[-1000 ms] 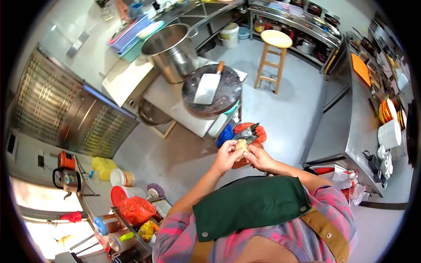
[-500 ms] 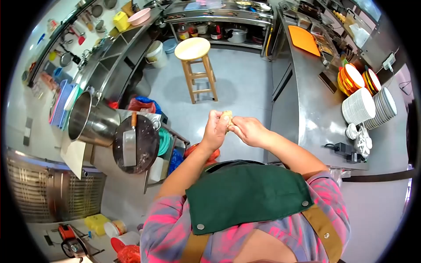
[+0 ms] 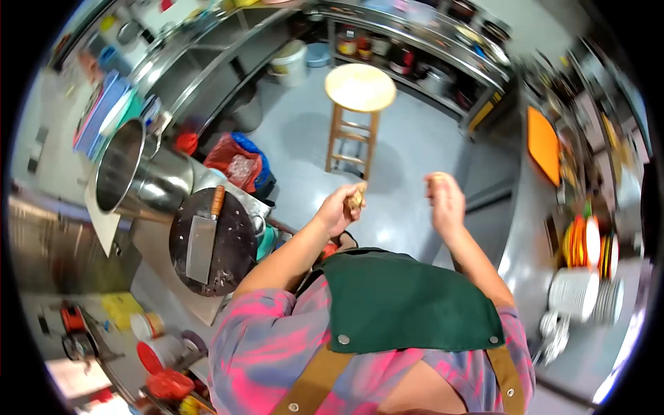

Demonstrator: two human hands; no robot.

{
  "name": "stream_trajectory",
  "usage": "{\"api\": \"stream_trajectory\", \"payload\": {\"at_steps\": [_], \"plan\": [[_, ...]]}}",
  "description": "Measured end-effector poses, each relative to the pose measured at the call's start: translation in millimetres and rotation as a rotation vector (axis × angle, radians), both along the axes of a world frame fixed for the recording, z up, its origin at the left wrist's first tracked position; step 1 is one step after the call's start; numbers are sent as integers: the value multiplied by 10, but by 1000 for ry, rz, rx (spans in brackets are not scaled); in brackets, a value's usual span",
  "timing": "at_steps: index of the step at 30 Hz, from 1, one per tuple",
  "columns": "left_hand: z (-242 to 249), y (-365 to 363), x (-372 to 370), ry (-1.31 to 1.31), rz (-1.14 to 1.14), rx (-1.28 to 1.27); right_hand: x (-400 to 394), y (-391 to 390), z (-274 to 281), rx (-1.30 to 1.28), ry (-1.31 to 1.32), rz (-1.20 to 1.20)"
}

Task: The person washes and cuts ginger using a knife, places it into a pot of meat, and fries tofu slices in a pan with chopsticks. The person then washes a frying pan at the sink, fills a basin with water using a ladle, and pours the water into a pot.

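My left hand (image 3: 336, 211) is closed around a knobbly, pale yellow-brown piece of ginger (image 3: 355, 200), held up in front of my apron. Apart from it, to the right, my right hand (image 3: 447, 202) is raised with its fingers curled in. A small pale patch shows at those fingertips, too blurred to name. On the left, a cleaver (image 3: 200, 247) with a wooden handle lies across a round dark chopping board (image 3: 232, 242).
A wooden stool (image 3: 360, 88) stands on the floor ahead. Left are a big steel pot (image 3: 166, 181) and a bin with a red bag (image 3: 232, 159). The right counter (image 3: 515, 252) bears stacked plates (image 3: 574, 290) and an orange board (image 3: 543, 144).
My hands were together on the ginger and are now apart. The right hand has gone to the right, while the left keeps hold of the ginger. The view has turned and shifted.
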State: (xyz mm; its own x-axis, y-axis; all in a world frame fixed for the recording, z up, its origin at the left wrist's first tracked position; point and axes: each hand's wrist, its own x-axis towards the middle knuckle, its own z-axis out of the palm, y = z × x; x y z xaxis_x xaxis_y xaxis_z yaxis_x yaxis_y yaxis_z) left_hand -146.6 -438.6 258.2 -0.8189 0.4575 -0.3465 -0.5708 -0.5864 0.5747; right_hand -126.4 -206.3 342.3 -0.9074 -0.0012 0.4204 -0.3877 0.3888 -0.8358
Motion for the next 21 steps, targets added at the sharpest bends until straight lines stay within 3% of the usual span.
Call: {"api": "stream_trajectory", "payload": {"at_steps": [1, 4, 10, 11, 15, 21], "plan": [[-262, -195, -142, 81, 20, -56, -230, -100, 107, -107, 26, -22], [-446, -987, -597, -26, 230, -186, -1287, -885, 504, -513, 140, 79], [-218, -1666, -1044, -39, 483, -158, -2243, -2437, 785, 123, 276, 721], [-126, -1772, -1117, -40, 532, -120, -2315, -2685, 767, 117, 99, 745], [204, -2122, -1223, 96, 780, -11, -2699, -3054, 555, 294, -37, 845], [237, -2642, -1497, 295, 1012, -201, -3710, -2781, -536, 584, -86, 891]]}}
